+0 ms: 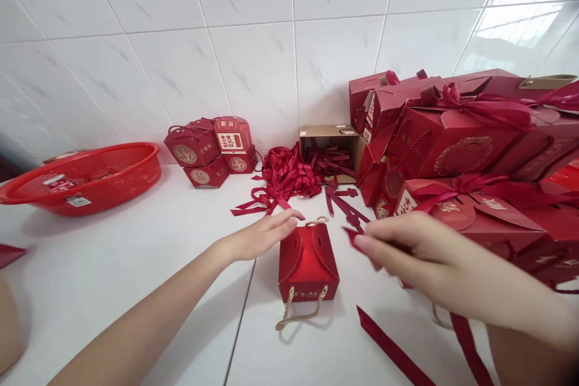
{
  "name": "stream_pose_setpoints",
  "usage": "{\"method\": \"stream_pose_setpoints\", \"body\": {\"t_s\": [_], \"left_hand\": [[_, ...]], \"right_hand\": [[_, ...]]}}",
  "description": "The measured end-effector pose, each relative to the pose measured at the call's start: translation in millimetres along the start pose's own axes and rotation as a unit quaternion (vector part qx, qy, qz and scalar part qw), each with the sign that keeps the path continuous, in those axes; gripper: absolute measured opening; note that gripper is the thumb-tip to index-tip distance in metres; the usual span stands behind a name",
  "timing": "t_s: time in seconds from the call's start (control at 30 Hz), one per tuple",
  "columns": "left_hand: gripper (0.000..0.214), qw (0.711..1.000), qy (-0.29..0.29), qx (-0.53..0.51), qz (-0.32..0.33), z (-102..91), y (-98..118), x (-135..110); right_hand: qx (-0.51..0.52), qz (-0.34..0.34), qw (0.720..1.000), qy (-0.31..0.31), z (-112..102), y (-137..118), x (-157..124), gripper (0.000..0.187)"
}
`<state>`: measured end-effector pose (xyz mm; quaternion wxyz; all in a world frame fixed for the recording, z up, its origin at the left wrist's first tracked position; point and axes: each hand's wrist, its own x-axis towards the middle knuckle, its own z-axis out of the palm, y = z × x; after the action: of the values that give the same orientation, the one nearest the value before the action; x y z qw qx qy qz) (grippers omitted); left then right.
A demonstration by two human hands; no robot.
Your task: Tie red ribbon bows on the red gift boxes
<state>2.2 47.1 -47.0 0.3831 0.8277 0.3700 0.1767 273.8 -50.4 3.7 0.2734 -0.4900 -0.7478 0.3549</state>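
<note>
A small red gift box (307, 265) with rope handles stands on the white tiled floor in front of me. My left hand (265, 234) reaches to its upper left corner, fingers stretched out and close together, touching or nearly touching the box top. My right hand (407, 247) hovers just right of the box, fingers pinched on a dark red ribbon (357, 240). The ribbon's long tail (389, 350) trails over the floor below my right forearm.
A heap of red ribbons (284, 175) and an open cardboard box (330, 139) lie behind. Finished red boxes are piled at the right (461, 145), three small ones stand at the back (208, 154). A red plastic basket (85, 178) sits at the left.
</note>
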Motion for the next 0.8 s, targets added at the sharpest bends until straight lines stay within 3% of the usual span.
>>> {"method": "stream_pose_setpoints", "body": {"t_s": [0.13, 0.27, 0.33, 0.43, 0.57, 0.8], "left_hand": [[0.033, 0.998, -0.002, 0.055, -0.016, 2.1, 9, 13], [0.042, 0.993, 0.087, 0.072, 0.016, 8.5, 19, 13], [0.033, 0.990, 0.115, 0.068, 0.041, 10.7, 25, 10], [0.016, 0.993, 0.074, 0.072, 0.060, 13.0, 33, 5], [0.019, 0.996, 0.011, 0.050, 0.077, 18.5, 38, 2], [0.026, 0.993, 0.012, 0.025, 0.111, 28.0, 36, 8]], "right_hand": [[-0.078, 0.031, 0.992, -0.099, 15, 8, 28, 0.041], [0.008, 0.101, 0.989, -0.109, 18, 15, 42, 0.036], [0.052, 0.133, 0.982, -0.124, 17, 15, 44, 0.035], [0.121, 0.119, 0.974, -0.151, 17, 16, 47, 0.033], [0.177, 0.105, 0.965, -0.164, 21, 18, 52, 0.033], [0.163, 0.131, 0.967, -0.144, 20, 16, 50, 0.033]]}}
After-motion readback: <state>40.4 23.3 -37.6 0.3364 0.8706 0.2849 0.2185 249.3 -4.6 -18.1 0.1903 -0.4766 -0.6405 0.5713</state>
